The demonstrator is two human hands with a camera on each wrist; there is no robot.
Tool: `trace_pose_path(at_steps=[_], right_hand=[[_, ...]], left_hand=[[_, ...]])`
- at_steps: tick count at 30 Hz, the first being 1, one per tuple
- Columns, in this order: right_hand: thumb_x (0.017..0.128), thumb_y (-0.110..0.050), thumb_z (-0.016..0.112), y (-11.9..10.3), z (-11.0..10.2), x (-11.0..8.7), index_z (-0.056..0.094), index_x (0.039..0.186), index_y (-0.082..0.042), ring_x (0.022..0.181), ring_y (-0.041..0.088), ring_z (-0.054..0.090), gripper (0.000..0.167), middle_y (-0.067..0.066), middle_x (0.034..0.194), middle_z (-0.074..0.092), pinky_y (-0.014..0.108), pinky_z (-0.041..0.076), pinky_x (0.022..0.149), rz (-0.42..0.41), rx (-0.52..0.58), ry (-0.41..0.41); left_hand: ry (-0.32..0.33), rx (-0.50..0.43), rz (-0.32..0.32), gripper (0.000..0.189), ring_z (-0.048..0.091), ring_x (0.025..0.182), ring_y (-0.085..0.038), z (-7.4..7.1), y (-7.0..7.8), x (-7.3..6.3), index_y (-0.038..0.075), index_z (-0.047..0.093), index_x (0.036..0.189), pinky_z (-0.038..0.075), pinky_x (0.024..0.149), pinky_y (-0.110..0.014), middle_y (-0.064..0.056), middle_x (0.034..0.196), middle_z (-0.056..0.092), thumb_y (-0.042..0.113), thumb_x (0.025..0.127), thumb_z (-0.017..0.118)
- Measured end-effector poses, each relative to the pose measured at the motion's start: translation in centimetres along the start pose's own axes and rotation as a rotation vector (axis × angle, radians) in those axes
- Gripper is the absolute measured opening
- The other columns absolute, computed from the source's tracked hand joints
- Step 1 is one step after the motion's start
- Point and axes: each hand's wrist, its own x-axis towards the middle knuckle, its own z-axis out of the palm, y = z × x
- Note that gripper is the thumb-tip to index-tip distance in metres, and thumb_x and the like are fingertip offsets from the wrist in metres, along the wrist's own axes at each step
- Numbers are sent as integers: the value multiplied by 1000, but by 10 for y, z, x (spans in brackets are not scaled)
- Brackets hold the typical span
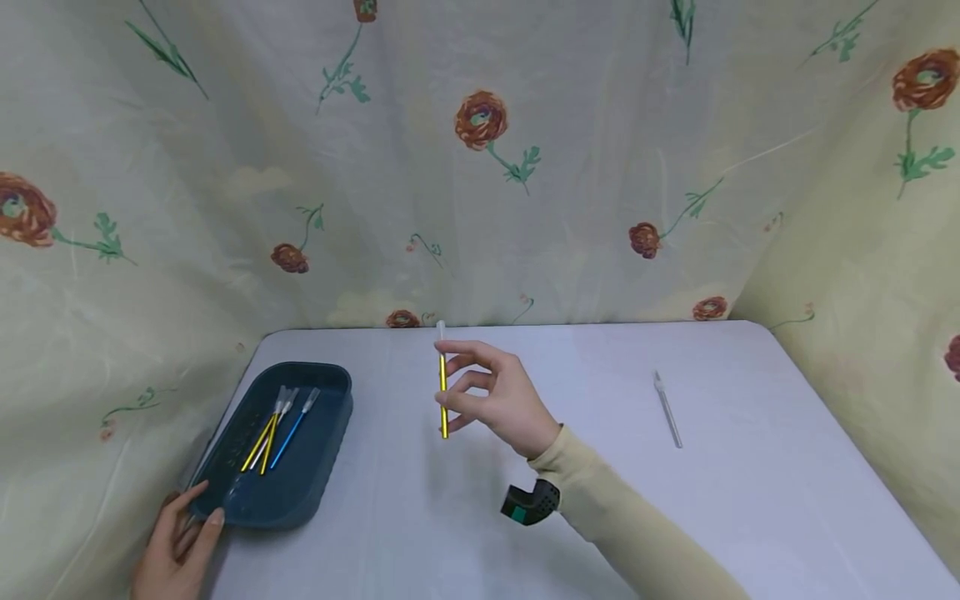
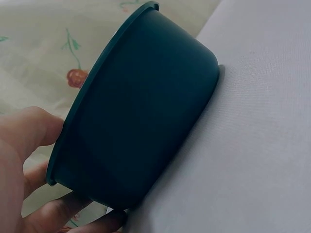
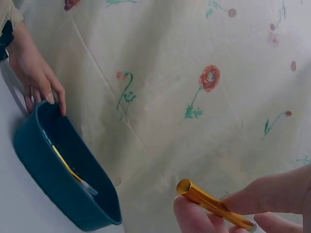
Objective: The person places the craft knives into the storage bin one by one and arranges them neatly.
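With thumb and fingertips, my right hand (image 1: 498,396) pinches a slim stick with a gold metallic handle (image 1: 444,408) and a whitish, see-through end. It is held nearly upright above the table, whitish end up. In the right wrist view, the open round end of the gold handle (image 3: 209,201) faces the camera. My left hand (image 1: 176,546) grips the near left corner of a dark teal tray (image 1: 300,508), thumb and fingers about its rim. Inside the tray lie several similar sticks (image 1: 268,437) in gold, silver and blue, their whitish ends pointing away.
A single silver stick (image 1: 667,410) with a whitish end lies on the right part of the white table (image 1: 750,500). Floral cloth (image 1: 570,167) hangs behind the table and at both sides. A black band (image 1: 531,502) sits on my right wrist.
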Motion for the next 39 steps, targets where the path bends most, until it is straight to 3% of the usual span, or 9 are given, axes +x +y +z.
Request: trace_pose_path(at_steps=[9, 26, 33, 39], right_hand=[[94, 10, 74, 0, 19, 14, 60, 154, -3, 82, 20, 73, 63, 19, 122, 58, 62, 69, 71, -18, 30, -18], [96, 12, 74, 18, 67, 42, 61, 153, -3, 80, 15, 72, 60, 14, 117, 60, 49, 71, 66, 1, 28, -36], [94, 14, 76, 23, 90, 58, 63, 150, -2, 78, 15, 70, 59, 12, 113, 62, 51, 70, 65, -2, 15, -48], [94, 15, 76, 28, 110, 70, 65, 148, -2, 77, 14, 67, 58, 12, 112, 62, 44, 70, 62, 8, 12, -60]], left_hand=[[-6, -4, 8, 60, 31, 153, -59, -1, 1, 0, 4, 38, 167, 38, 118, -72, -34, 173, 21, 29, 116, 57], [-13, -5, 1, 62, 29, 154, -59, 0, -1, 1, 4, 37, 168, 37, 119, -72, -34, 173, 20, 32, 116, 57], [-41, -15, -8, 63, 29, 153, -60, -1, 1, 4, 4, 34, 169, 35, 120, -73, -34, 174, 16, 30, 116, 57], [-55, -19, -10, 63, 26, 153, -62, -2, 1, 4, 3, 32, 169, 34, 121, -73, -35, 174, 13, 29, 117, 56]])
